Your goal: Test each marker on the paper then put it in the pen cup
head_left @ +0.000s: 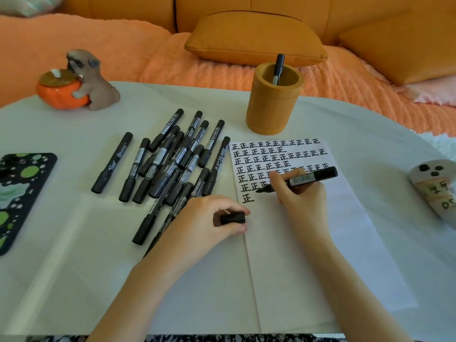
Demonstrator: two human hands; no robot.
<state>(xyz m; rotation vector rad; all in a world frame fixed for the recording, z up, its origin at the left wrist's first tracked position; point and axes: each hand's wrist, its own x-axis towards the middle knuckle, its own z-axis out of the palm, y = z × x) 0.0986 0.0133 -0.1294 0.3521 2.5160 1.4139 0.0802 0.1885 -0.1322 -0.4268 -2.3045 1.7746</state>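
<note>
My right hand (299, 193) grips an uncapped black marker (313, 178), its tip resting on the white paper (308, 238) just right of the lowest written character. Rows of black characters fill the paper's top part. My left hand (209, 218) pinches the marker's black cap (232, 217) beside the paper's left edge. A pile of several capped black markers (170, 156) lies on the table to the left of the paper. The orange pen cup (274, 107) stands behind the paper with one black marker (278, 69) upright inside it.
A dog-and-pumpkin figurine (79, 81) sits at the back left of the white table (74, 243). A dark patterned phone case (17, 198) lies at the left edge. A white ghost-like figure (436, 186) rests at the right. Orange sofa cushions (254, 38) are behind.
</note>
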